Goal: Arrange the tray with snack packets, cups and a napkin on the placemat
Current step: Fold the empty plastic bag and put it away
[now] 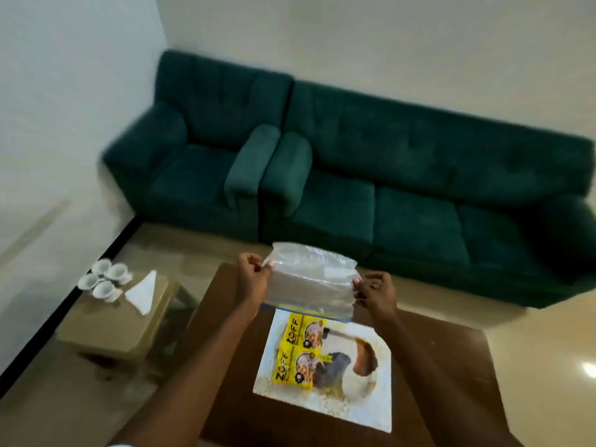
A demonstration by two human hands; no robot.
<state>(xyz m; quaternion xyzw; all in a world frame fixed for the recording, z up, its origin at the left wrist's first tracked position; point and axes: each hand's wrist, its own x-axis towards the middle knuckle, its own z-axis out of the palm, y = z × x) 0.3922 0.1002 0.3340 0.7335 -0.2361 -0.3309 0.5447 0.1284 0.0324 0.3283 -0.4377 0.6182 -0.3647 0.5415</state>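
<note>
A placemat lies on the brown table, with two yellow snack packets on its 9 o'clock half. At 12 o'clock, curled fingers of the left hand and right hand pinch the sides of a clear plastic bag. At 10 o'clock, four cups and a napkin sit on a side table.

Soft, flat indoor light, a bit dim, nothing harsh except one hot glare spot on the floor way off to the right of the right hand, plus a little sheen on the bag between the hands. Whole shot's smeared with motion blur, worst on the sofa beyond the hands and the cups out left of the left hand, though the packets just below them stay readable. Wide lens tilts and bends the wall lines toward the edges.
</note>
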